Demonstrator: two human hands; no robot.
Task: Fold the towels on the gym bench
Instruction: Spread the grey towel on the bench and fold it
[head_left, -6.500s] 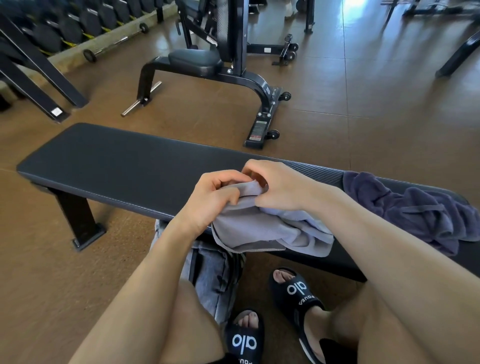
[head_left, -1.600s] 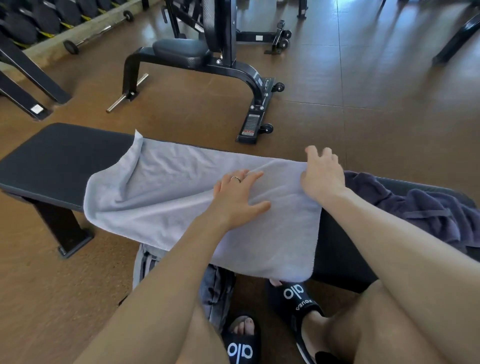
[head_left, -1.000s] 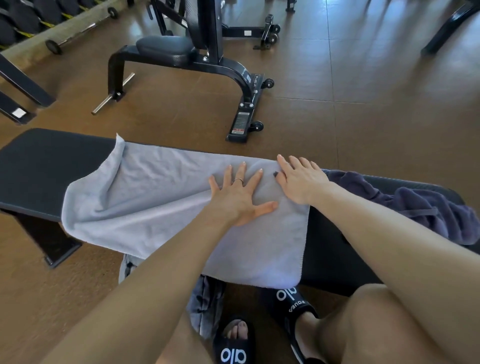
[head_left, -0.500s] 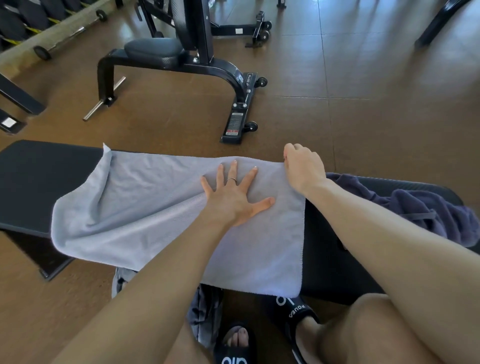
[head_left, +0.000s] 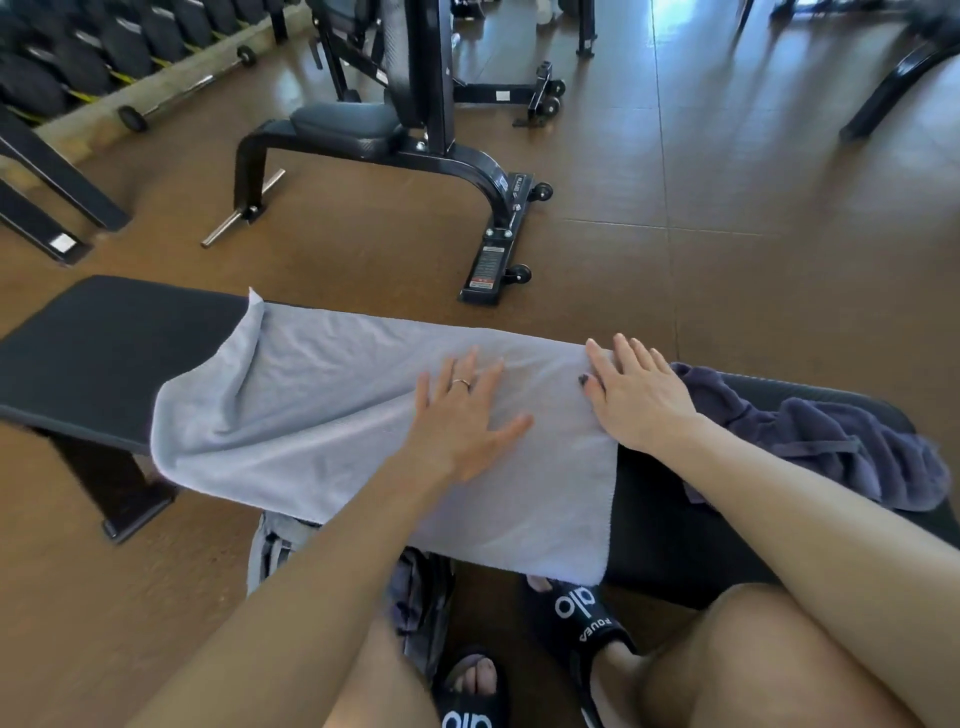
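Note:
A light grey towel (head_left: 322, 410) lies spread across the black gym bench (head_left: 104, 353), its near edge hanging over the front and its left end rumpled. My left hand (head_left: 460, 415) presses flat on the towel's middle with fingers spread. My right hand (head_left: 636, 400) lies flat on the towel's right end, fingers straight. A crumpled dark purple towel (head_left: 810, 436) sits on the bench to the right of my right hand.
A grey bag (head_left: 415, 597) lies on the floor under the bench by my sandalled feet (head_left: 576, 618). Beyond the bench stands a black adjustable bench (head_left: 405, 140). A dumbbell rack (head_left: 78, 57) and a barbell fill the far left. Brown floor stretches to the right.
My right hand has flattened from a curled grip at the towel's far right corner onto the towel's right end. The left hand stays pressed flat on the middle.

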